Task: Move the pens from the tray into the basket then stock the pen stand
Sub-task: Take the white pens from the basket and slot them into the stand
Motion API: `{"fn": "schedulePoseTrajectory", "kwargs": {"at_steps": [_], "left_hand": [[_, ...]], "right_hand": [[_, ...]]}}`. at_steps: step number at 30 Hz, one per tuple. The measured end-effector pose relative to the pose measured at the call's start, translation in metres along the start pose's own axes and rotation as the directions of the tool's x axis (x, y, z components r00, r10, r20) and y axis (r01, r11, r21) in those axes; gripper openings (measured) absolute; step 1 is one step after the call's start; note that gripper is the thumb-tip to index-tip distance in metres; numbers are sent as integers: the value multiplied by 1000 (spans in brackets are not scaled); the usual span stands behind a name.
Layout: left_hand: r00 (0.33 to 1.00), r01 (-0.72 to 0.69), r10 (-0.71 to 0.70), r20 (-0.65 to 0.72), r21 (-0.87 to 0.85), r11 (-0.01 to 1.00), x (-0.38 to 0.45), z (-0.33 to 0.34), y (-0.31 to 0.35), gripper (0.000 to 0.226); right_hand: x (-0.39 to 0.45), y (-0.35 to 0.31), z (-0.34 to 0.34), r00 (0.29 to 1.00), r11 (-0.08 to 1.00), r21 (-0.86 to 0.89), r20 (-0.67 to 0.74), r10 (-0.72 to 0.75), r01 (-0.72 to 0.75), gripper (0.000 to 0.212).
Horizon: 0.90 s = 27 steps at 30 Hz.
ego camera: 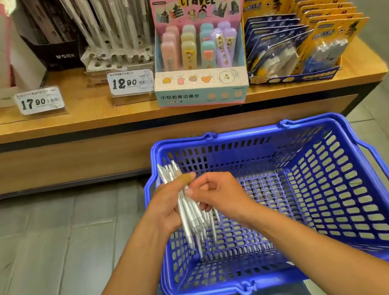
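Head view: a bundle of silvery pens [186,206] sits in the left hand [165,207], fingers curled round it, tips angled down over the near-left corner of the blue basket [342,176]. The right hand [222,193] pinches the same bundle from the right, thumb against the barrels. The basket's mesh floor shows bare elsewhere. On the wooden shelf [84,117] behind stands a grey pen stand [115,56] holding packaged pens, beside a pink "travel" box [199,46] of pastel erasers.
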<state>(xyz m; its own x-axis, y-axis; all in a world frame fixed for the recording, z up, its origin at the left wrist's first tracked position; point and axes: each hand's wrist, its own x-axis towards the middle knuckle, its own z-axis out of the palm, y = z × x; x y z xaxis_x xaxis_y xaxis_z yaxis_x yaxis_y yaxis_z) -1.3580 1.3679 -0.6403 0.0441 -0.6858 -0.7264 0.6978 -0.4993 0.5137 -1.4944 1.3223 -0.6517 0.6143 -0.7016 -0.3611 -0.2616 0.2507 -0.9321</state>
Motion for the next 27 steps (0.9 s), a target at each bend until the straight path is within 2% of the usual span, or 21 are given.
{"fn": "schedulePoseTrajectory", "kwargs": {"at_steps": [2, 3, 4, 6, 8, 10, 13, 20, 22, 23, 25, 27], "left_hand": [[999, -20, 20, -41, 8, 1000, 3, -4, 3, 12], [997, -32, 32, -68, 6, 999, 5, -7, 5, 13], [996, -41, 41, -83, 0, 999, 6, -8, 6, 16], [996, -62, 61, -68, -11, 998, 5, -10, 10, 17], [996, -82, 81, -34, -30, 996, 5, -12, 13, 18], [996, -87, 87, -9, -31, 996, 6, -15, 14, 18], [996, -88, 89, 17, -30, 996, 9, -18, 13, 16], [996, -86, 86, -2, -38, 996, 8, -18, 15, 15], [997, -83, 83, -5, -28, 996, 7, -17, 16, 14], [997, -82, 82, -8, -22, 996, 8, -17, 16, 13], [997, -77, 77, -24, -11, 997, 8, -17, 16, 12], [997, -69, 69, -45, 1, 998, 8, -16, 16, 12]], "right_hand": [[16, 10, -12, 999, 995, 90, 34, 28, -31, 11], [26, 20, -20, 998, 994, 88, -11, 68, -67, 10], [36, 33, -27, 989, 993, 38, -91, 118, -115, 10], [55, 71, -38, 950, 947, -207, -246, 194, -247, 22], [69, 112, -40, 924, 833, -413, -267, 275, -367, 23], [78, 145, -35, 899, 738, -512, -262, 352, -439, 7], [94, 166, -27, 900, 667, -603, -282, 333, -437, 20], [117, 174, -19, 891, 606, -653, -336, 306, -454, 40], [118, 171, -18, 876, 611, -627, -349, 333, -483, 22], [117, 168, -19, 869, 629, -601, -356, 343, -494, 11], [114, 160, -24, 869, 716, -495, -331, 368, -492, 29], [103, 141, -29, 892, 806, -390, -265, 366, -446, 25]]}}
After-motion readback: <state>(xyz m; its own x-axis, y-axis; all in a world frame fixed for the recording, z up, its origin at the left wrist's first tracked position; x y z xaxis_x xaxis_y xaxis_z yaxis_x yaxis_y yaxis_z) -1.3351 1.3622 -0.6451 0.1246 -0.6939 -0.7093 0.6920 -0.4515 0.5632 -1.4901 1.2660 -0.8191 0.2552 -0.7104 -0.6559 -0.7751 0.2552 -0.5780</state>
